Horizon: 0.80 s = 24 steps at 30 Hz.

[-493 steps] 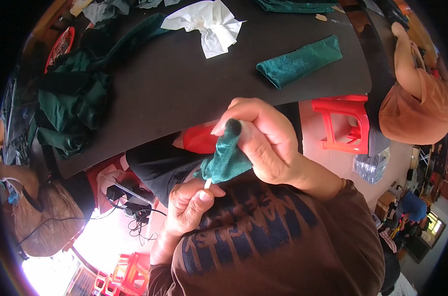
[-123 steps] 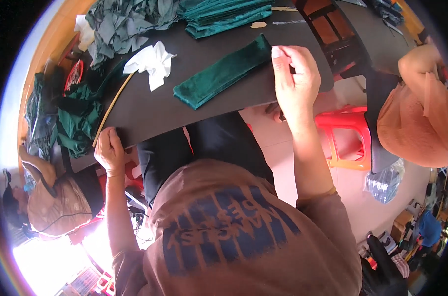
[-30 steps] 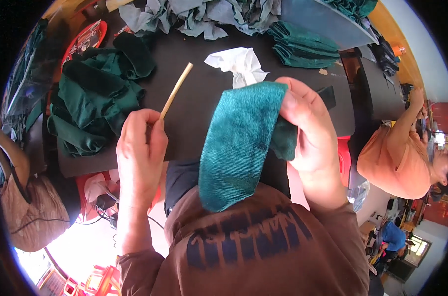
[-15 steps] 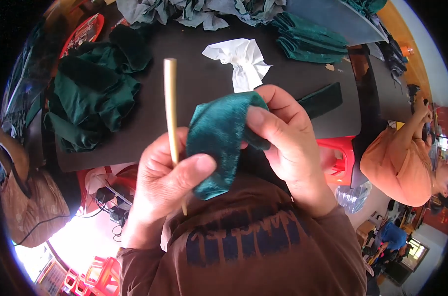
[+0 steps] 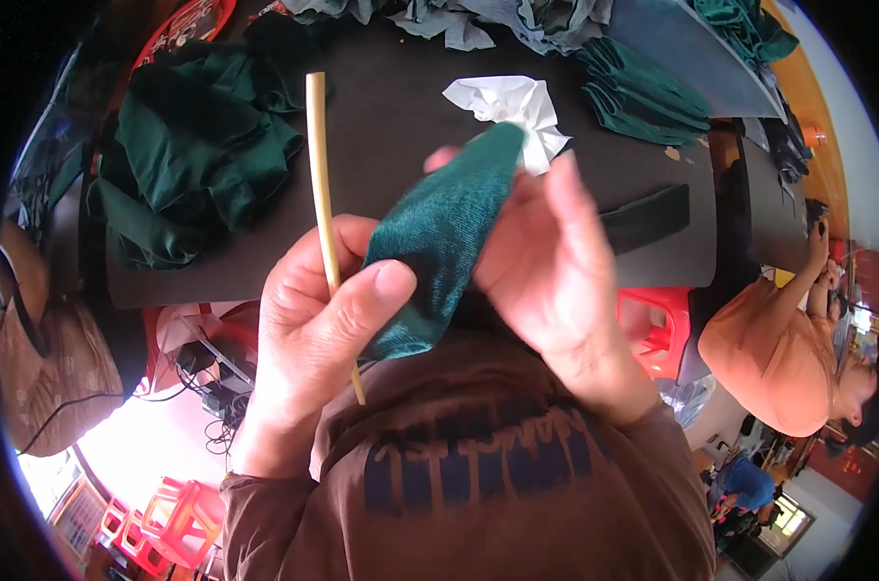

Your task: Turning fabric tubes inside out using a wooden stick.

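My left hand (image 5: 328, 300) pinches a dark green velvet strip (image 5: 439, 228) under its thumb. The same hand keeps a thin pale wooden stick (image 5: 319, 145) upright, its lower end passing down behind the thumb. The velvet stretches up to the right in a tapered, folded shape. My right hand (image 5: 546, 252) is beside the strip's right edge, palm showing, thumb raised and fingers apart. Its fingers are blurred and partly behind the cloth, and I see no grip on it. Past them lies a crumpled white cloth or tissue (image 5: 507, 100) on the dark table (image 5: 381, 107).
Heaped green velvet (image 5: 192, 145) covers the table's left side. Folded green pieces (image 5: 643, 94) are at the far right, above a flat dark green strip (image 5: 647, 216). Grey-green scraps (image 5: 546, 21) line the back. A person in orange (image 5: 783, 349) sits at right; red stools (image 5: 183, 518) stand low left.
My right hand has let go of the velvet and spread its fingers. The strip now extends up and to the right rather than curving over. My left hand still holds stick and strip.
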Motion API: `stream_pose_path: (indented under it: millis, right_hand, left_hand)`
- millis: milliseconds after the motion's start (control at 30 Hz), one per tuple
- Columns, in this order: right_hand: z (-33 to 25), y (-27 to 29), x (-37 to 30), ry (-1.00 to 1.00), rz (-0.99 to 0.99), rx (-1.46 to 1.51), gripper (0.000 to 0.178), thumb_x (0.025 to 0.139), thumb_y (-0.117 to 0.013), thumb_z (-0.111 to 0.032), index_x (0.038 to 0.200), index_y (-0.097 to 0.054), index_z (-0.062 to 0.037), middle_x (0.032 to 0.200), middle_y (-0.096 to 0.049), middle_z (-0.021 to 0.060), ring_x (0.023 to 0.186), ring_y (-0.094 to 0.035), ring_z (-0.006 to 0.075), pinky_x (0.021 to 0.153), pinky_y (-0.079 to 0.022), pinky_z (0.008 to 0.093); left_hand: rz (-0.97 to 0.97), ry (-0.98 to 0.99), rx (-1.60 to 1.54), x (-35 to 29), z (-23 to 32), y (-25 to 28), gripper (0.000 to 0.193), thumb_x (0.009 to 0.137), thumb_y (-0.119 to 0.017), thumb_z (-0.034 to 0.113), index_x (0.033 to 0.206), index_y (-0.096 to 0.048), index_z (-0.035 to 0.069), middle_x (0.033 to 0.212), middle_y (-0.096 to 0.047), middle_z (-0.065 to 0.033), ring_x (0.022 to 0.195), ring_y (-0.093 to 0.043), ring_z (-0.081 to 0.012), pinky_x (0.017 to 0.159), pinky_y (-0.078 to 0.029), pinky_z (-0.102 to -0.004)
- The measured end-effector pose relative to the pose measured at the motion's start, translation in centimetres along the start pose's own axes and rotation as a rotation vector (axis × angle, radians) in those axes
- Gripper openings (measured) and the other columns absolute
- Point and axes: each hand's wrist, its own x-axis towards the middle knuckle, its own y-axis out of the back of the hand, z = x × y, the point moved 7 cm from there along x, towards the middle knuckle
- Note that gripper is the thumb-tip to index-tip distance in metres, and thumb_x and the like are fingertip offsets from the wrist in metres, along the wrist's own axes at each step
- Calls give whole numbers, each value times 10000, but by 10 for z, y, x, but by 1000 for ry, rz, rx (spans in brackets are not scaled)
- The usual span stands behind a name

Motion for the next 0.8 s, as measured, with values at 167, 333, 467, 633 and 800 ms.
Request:
stream_pose_path:
  millis: [167, 333, 467, 633, 800]
  right_hand:
    - [18, -7, 0, -167, 10, -36, 452, 912, -462, -385, 1201, -444, -37, 1161, -542, 180, 1046, -549, 270, 919, -433, 399]
    - [3, -17, 1, -51, -107, -257, 539, 934, -371, -408, 1302, -360, -13, 1226, -485, 248, 1079, -530, 332, 933, -410, 443]
    - [3, -16, 1, -71, -129, -382, 555, 943, -324, -430, 1313, -350, -18, 1231, -487, 241, 1097, -521, 333, 942, -400, 433]
    - [-4, -21, 4, -47, -380, -241, 574, 954, -219, -455, 1353, -310, -52, 1233, -503, 205, 1166, -464, 361, 986, -365, 442]
    - [-3, -28, 2, -7, -646, -87, 589, 955, -143, -469, 1368, -296, -77, 1288, -455, 201, 1239, -369, 395, 1023, -313, 483]
  left_hand:
    - [-106, -220, 450, -6, 4, -9, 201, 820, -628, 59, 988, -563, -30, 840, -606, -41, 746, -555, -93, 670, -450, -227]
    - [-180, -409, 941, -11, 6, -23, 180, 740, -664, 13, 899, -579, 5, 721, -585, -107, 622, -589, -250, 548, -463, -328]
    - [-154, -431, 979, -11, 4, -19, 204, 738, -673, 33, 917, -578, 3, 734, -586, -114, 628, -586, -259, 554, -459, -327]
    - [-173, -51, 366, -14, -19, 0, 252, 854, -592, 209, 982, -583, -8, 836, -590, -91, 761, -566, -172, 665, -435, -278]
    - [-249, -10, 381, -11, -28, -6, 243, 859, -586, 206, 983, -588, -2, 841, -576, -85, 761, -559, -187, 674, -437, -280]
